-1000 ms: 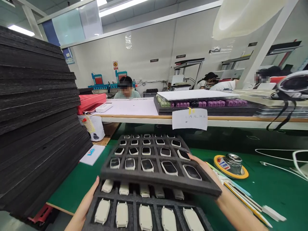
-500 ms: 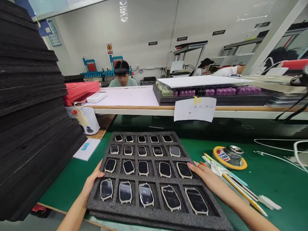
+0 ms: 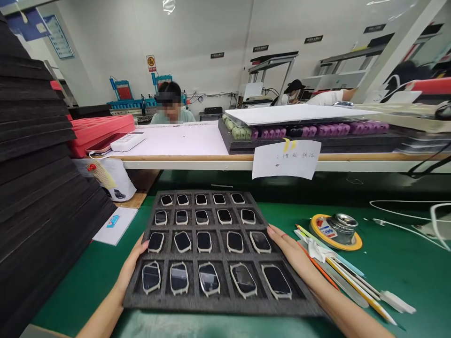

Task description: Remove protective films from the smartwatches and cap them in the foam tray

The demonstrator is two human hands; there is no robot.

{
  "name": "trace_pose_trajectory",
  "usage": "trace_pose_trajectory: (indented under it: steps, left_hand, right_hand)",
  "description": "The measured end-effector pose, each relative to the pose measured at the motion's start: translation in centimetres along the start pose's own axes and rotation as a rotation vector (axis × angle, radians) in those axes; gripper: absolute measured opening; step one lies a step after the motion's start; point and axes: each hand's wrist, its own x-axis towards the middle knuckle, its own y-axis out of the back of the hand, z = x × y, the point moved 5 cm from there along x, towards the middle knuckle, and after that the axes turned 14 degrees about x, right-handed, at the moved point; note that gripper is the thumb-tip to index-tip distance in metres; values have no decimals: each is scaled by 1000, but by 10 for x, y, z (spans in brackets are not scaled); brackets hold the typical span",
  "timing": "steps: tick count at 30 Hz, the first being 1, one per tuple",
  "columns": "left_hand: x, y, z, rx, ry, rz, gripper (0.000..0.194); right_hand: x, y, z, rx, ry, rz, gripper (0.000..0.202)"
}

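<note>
A dark grey foam tray point(image 3: 197, 306) lies between my hands over the green work surface. Its pockets hold several smartwatch bodies point(image 3: 204, 242) with pale frames and dark screens, one to a pocket, in rows. My left hand point(image 3: 133, 264) grips the tray's left side, thumb on the rim and the other fingers hidden below. On the opposite side, my right hand point(image 3: 284, 243) clasps the right edge, with fingertips at the rim and the rest partly out of sight under the tray. Some watches sit tilted in their pockets.
At left rises a tall stack of black foam trays point(image 3: 35, 178). A shelf edge point(image 3: 190, 163) crosses ahead. To the right lie a glass jar in a yellow tape roll point(image 3: 336, 231), pens and tools point(image 3: 352, 277), and a white cable point(image 3: 405, 225). A person point(image 3: 172, 105) sits beyond the shelf.
The tray and both hands have shifted away from me and slightly left in view. Green surface now shows below the tray's near edge. The camera view has also shifted somewhat.
</note>
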Motion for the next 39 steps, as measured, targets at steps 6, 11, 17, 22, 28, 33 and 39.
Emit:
trace_pose_trajectory:
  steps: [6, 11, 17, 22, 28, 33, 39]
  left_hand:
    - [49, 8, 50, 351, -181, 68, 63]
    - [16, -9, 90, 661, -438, 92, 34]
    - [-19, -59, 101, 1258, -535, -69, 32]
    - [-18, -60, 122, 1199, -511, -307, 24]
    - [-16, -93, 136, 1122, -516, -318, 34]
    - [-23, -117, 127, 1193, -545, -237, 23]
    - [-19, -110, 122, 1066, -541, -352, 31]
  right_hand:
    - [49, -16, -28, -216, 244, -86, 52]
    - [19, -44, -66, -495, 456, -299, 29]
    - [-26, -84, -71, -731, 401, -642, 19]
    - [-21, -71, -76, -737, 208, -729, 17]
    - [-1, -32, -92, -680, 133, -647, 21]
    - [-1, -22, -90, -743, 174, -654, 19]
    - [-14, -17, -81, -744, 162, -596, 25]
